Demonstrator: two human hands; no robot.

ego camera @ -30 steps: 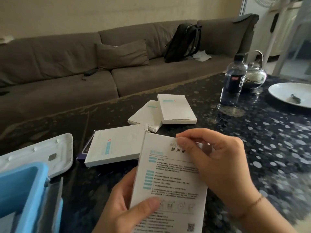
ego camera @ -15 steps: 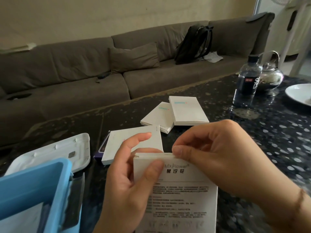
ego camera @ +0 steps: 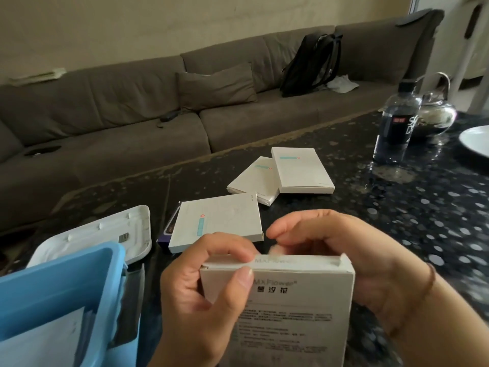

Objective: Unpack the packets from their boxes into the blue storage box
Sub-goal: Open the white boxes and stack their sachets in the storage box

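Since half a second ago, my left hand has closed its grip on the held box, thumb pressed at the top edge, forefinger curled over the flap. My right hand now wraps the box's far right side, its fingertips blurred at the flap. Both grips are closed on it, above the table's near edge. At the near left corner stands the blue storage box. Three white boxes lie mid-table.

A long grey sofa stands against a beige wall, dimly lit.
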